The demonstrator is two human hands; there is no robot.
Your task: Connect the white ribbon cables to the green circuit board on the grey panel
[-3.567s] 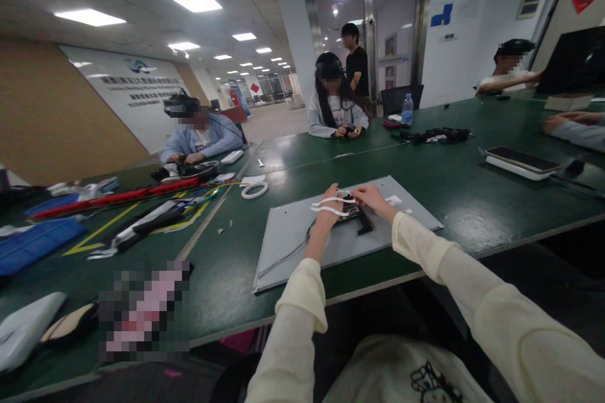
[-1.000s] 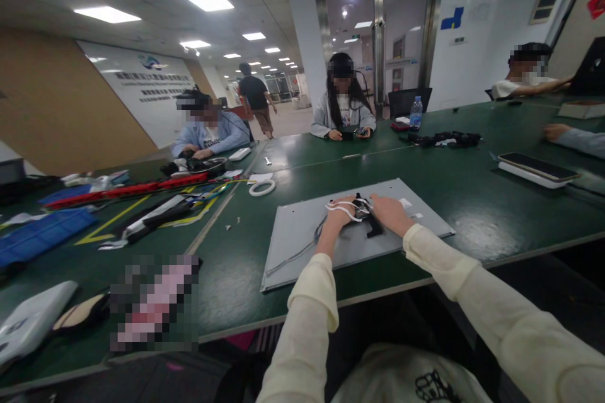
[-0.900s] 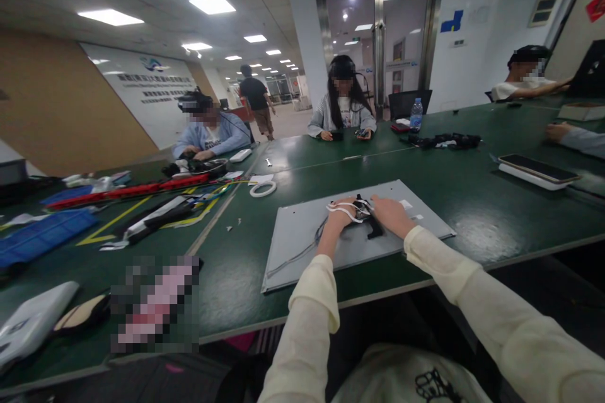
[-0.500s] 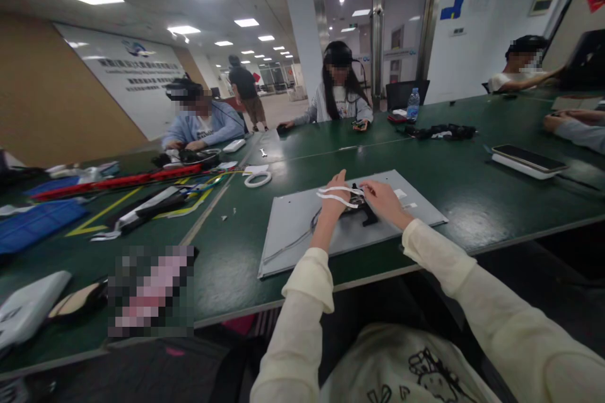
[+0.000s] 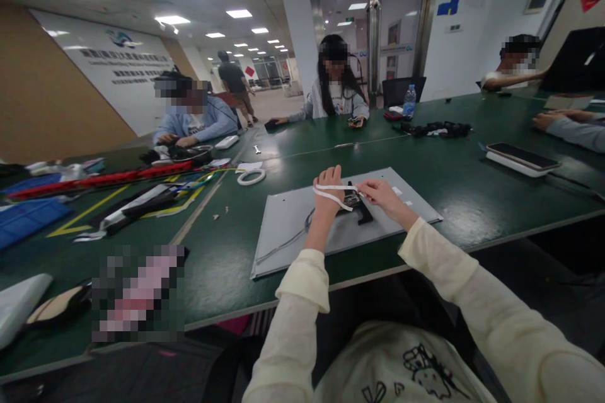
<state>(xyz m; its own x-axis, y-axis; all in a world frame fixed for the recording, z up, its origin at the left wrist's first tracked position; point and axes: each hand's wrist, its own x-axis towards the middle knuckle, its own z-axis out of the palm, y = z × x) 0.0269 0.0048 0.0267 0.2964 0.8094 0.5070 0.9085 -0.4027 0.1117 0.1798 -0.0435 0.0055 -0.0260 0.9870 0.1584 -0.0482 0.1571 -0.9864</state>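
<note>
A narrow white strip [image 5: 336, 187] loops around my left hand [image 5: 329, 192], its two runs reaching toward the right. The fingers of my left hand point away from me, slightly bent and not closed on anything visible. My right hand [image 5: 384, 199] pinches the strip's upper run between thumb and fingertips. Below and between my hands lies a black device [image 5: 365, 214] with exposed small parts, partly covered by the hands. It rests on a flat grey panel [image 5: 278, 220]. A thin grey cable [image 5: 283, 244] trails from it to the panel's left corner.
On the green table [image 5: 227, 283], a roll of white tape [image 5: 251, 177] sits left of the panel. A phone on a white box [image 5: 522, 160] lies to the right, with a dark bundle [image 5: 437, 130] and a water bottle [image 5: 409, 102] farther back. Several people sit around the table.
My left hand has lifted its fingers and turned, with the strip now around the hand. My right hand has drawn the strip's upper run straighter. The view has shifted slightly.
</note>
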